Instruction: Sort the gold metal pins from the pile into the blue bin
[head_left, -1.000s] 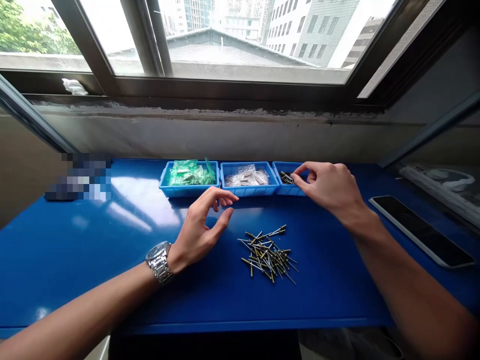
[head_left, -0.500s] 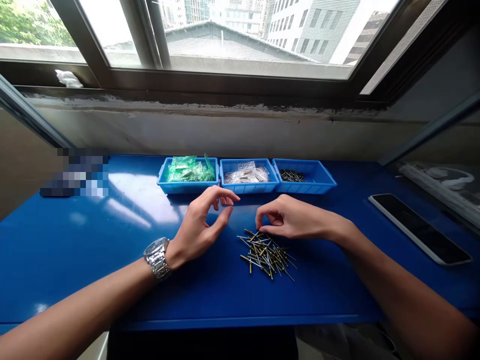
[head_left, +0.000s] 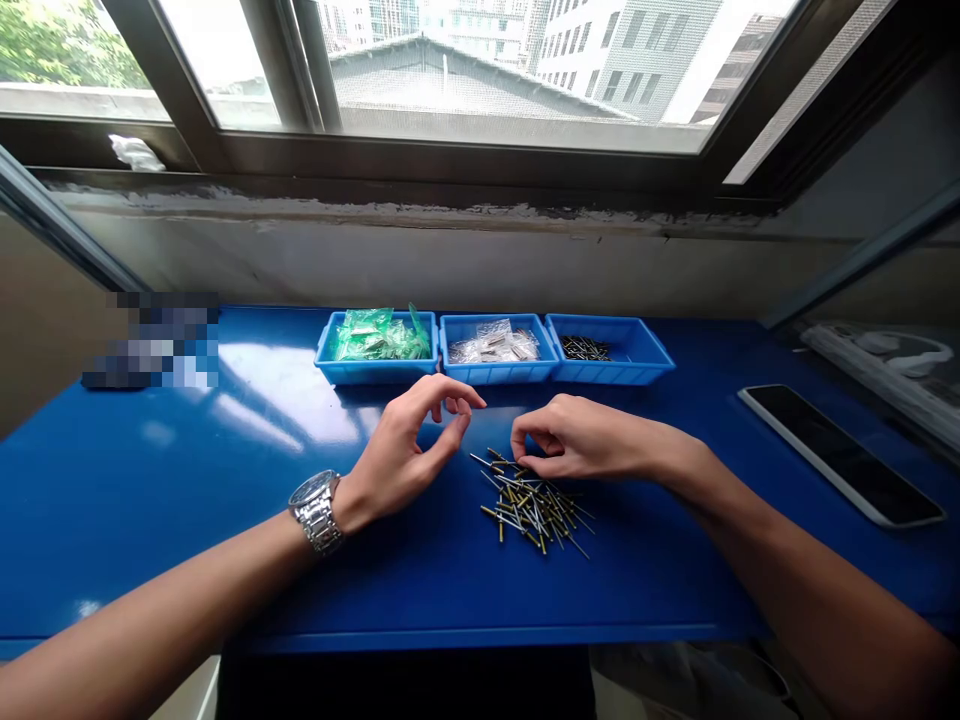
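A loose pile of blind rivets (head_left: 536,510), with thin silver pins and brass-coloured ends, lies on the blue table (head_left: 225,540). At the pile's far edge, my right hand (head_left: 574,440) is closed, thumb and forefinger pinched at the end of a rivet (head_left: 504,458). How firmly it grips cannot be seen. My left hand (head_left: 409,440), with a metal wristwatch (head_left: 316,510) at its wrist, hovers left of the pile. Its thumb and forefinger are curved with a small gap between them, and nothing is held there.
Behind the hands stand three blue bins in a row: one with green packets (head_left: 379,340), one with clear packets (head_left: 495,345), one with dark small parts (head_left: 585,348). A phone (head_left: 840,455) lies at right. A window (head_left: 487,80) rises behind the table.
My left hand has shifted slightly right, its thumb and forefinger closer together. At the pile's far left edge, rivets have moved a little beside my right fingertips. The view has tilted very slightly.
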